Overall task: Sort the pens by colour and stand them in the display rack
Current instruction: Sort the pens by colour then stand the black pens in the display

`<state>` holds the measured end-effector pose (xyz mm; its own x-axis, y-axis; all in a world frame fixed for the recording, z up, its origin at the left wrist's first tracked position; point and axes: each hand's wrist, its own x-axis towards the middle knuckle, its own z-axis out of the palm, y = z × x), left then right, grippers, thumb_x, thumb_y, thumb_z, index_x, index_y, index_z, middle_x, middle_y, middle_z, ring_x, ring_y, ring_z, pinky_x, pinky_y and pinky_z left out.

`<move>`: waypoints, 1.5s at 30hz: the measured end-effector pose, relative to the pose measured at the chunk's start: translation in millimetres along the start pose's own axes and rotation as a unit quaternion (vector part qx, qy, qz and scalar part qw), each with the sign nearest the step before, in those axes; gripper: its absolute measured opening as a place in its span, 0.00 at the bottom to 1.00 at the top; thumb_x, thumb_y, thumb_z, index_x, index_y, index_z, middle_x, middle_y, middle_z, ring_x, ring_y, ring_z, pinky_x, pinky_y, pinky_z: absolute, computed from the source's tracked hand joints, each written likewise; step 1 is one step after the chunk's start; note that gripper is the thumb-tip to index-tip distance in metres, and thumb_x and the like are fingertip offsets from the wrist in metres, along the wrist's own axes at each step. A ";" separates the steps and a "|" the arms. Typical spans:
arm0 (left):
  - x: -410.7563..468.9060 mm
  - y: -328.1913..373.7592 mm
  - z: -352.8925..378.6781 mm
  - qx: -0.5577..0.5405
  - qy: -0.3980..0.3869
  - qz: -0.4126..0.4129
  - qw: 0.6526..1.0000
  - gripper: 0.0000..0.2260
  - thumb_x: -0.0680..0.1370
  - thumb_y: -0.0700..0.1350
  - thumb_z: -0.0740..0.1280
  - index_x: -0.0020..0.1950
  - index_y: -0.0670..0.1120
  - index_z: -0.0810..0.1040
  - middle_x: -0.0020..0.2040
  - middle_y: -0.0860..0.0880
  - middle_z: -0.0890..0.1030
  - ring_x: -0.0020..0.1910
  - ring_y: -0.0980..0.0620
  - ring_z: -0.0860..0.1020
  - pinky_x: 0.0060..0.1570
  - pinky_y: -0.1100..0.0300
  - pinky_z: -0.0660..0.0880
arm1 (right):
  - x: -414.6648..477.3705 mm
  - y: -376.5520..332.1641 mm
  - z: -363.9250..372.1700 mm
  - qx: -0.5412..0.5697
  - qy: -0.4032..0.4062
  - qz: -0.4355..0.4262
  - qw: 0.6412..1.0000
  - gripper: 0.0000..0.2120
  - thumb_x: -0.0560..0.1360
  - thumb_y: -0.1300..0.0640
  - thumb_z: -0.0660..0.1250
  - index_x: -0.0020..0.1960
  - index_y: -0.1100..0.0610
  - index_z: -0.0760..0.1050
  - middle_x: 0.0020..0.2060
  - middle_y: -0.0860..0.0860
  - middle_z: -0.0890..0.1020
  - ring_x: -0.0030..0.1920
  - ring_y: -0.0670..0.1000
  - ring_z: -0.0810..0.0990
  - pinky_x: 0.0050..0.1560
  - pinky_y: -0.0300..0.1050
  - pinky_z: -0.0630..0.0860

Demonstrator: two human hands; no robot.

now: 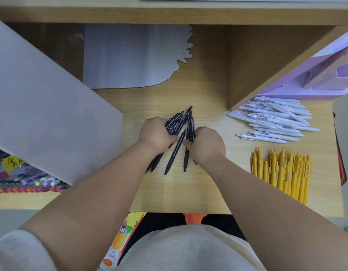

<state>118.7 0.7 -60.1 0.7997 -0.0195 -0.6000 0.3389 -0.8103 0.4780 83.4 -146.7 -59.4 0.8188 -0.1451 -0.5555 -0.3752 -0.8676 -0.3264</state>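
A bunch of black pens (181, 124) lies fanned out on the wooden desk (188, 188) in the middle of the head view. My left hand (156, 133) grips the left side of the bunch, fingers curled round several pens. My right hand (206, 143) grips the right side of the same bunch. Pen tips stick out beyond both hands and toward me. A pile of white pens (273, 122) lies at the right. A row of yellow pens (286, 173) lies below it. The purple display rack (306, 83) stands at the far right.
A large grey board (42, 106) leans over the left part of the desk. A tray of coloured markers (28, 182) sits under it at the left. A grey cut-out panel (134, 55) stands at the back. A wooden divider (267, 61) rises beside the rack.
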 end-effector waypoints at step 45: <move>-52.6 0.9 12.6 -0.694 -0.042 -0.159 0.701 0.09 0.77 0.37 0.69 0.57 0.40 0.79 0.45 0.42 0.82 0.35 0.49 0.79 0.38 0.55 0.81 | -40.8 -17.5 -13.8 0.465 -0.136 -0.001 0.875 0.08 0.73 0.65 0.72 0.39 0.58 0.75 0.20 0.42 0.74 0.20 0.40 0.71 0.23 0.29 0.66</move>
<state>70.7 -6.3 -36.2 0.5615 -0.0494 -0.8260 0.6964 0.5674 0.4394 62.5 -132.2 -20.5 0.7334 0.0829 -0.6747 -0.6690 -0.0881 -0.7380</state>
